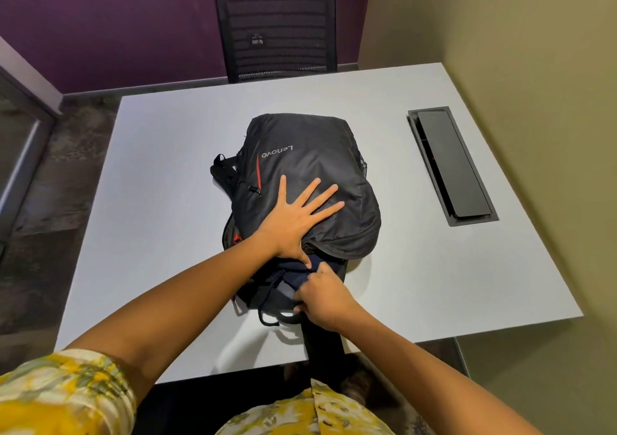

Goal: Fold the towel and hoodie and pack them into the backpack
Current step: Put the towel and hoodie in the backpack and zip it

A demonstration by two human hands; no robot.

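Black backpack (310,181) under flat left hand (295,216); right hand (322,297) pinches navy hoodie (287,276).

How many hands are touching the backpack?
2. The left hand lies flat with fingers spread on top of the backpack. The right hand grips dark fabric at the backpack's near opening.

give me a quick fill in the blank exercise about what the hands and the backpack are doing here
1. The left hand lies flat with spread fingers on the black ____.
2. The right hand pinches dark blue cloth at the bag's ____ end.
3. The backpack lies on a ____ table.
4. Behind the table stands a black ____.

Missing words: backpack; near; white; chair
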